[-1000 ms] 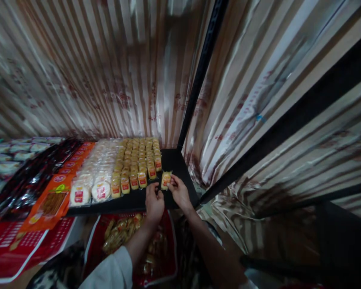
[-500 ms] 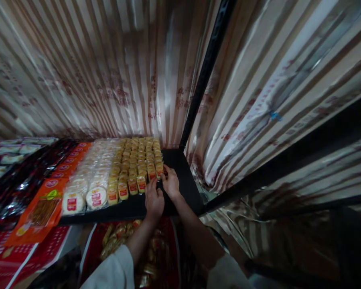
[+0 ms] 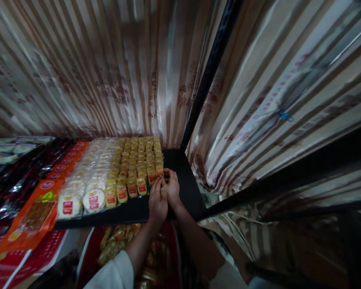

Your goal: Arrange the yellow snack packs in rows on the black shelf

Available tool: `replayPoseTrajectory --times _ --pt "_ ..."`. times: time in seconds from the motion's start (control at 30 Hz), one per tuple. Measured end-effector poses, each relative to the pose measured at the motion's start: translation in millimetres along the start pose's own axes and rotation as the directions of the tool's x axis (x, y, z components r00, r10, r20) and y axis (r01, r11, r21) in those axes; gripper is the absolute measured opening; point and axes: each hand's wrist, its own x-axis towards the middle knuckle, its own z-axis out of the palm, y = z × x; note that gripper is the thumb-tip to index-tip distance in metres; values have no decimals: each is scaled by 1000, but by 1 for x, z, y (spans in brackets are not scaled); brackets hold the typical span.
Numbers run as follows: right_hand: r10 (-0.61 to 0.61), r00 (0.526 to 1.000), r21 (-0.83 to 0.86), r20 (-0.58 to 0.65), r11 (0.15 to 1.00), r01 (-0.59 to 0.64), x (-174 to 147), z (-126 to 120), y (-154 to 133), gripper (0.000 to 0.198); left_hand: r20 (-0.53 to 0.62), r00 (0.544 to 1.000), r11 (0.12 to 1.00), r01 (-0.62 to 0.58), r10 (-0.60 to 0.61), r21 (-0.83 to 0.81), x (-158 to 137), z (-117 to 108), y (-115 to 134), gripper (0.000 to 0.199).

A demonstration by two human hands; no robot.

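My left hand [image 3: 158, 200] is at the shelf's front edge, fingers closed together; its fingertips meet the front of the rightmost rows of small wrapped cakes [image 3: 141, 185]. Whatever those fingers pinch is hidden. Right beside it, touching it, my right hand [image 3: 172, 186] curls its fingers around the front wrapped cake [image 3: 159, 170] of the last row. The cakes have yellow packs with red labels and stand in several straight rows on the black shelf [image 3: 188, 186].
Left of the cakes lie round white packaged cakes [image 3: 94, 200], orange snack packs [image 3: 36, 212] and dark shiny packs [image 3: 15, 188]. Below the shelf, a red-edged box [image 3: 86, 251] holds gold-wrapped pieces [image 3: 116, 245]. A black post [image 3: 203, 88] rises at the back right before striped plastic sheeting [image 3: 132, 72].
My left hand has moved right and slightly up, and now touches my right hand. The right hand has shifted slightly downward at the end of the last row. The view has tilted a little.
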Motion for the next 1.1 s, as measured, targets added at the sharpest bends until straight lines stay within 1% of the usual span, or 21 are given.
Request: replayPoseTrajectory --times 0.13,0.3,0.47,0.53,0.6,0.73,0.8,0.83,0.9,0.97,1.03,1.1 --pt "0 1000 -1 3 1000 0 1 -2 2 25 55 995 994 92 -88 -57 4 6 2 45" --pt "11 1000 -22 22 1000 -11 1 -3 1 25 48 994 992 101 -97 -75 4 11 2 47" --pt "81 996 40 28 996 -82 0 -4 3 31 70 987 987 149 -144 -68 2 11 8 48" --pt "67 998 67 20 995 -68 -1 -4 4 32 73 988 988 142 -137 -59 2 10 10 48" --pt "26 1000 101 -7 995 -25 -1 -5 4 30 57 991 991 121 -118 -53 0 9 11 47" --pt "-40 996 125 -77 991 50 -9 -16 -11 27 -30 998 997 51 -53 -50 -14 2 9 41" --pt "-27 994 131 -110 991 41 -19 -24 -22 26 -53 999 999 -6 4 -48 -29 -6 5 35" --pt "-7 992 146 -122 989 25 -27 -28 -28 25 -46 999 999 -27 25 -46 -39 -11 2 32" --pt "38 992 186 -121 982 -15 -48 -36 -37 25 20 999 999 -28 29 -43 -61 -24 -7 27" --pt "69 996 213 -63 976 -54 -74 -41 -39 24 137 991 1000 2 3 -30 -82 -40 -21 27" --pt "85 996 201 30 976 -89 -101 -42 -37 23 237 971 999 28 -33 24 -100 -58 -36 26" --pt "66 991 125 118 989 -81 -127 -40 -31 21 274 959 991 35 -70 131 -112 -76 -51 26"
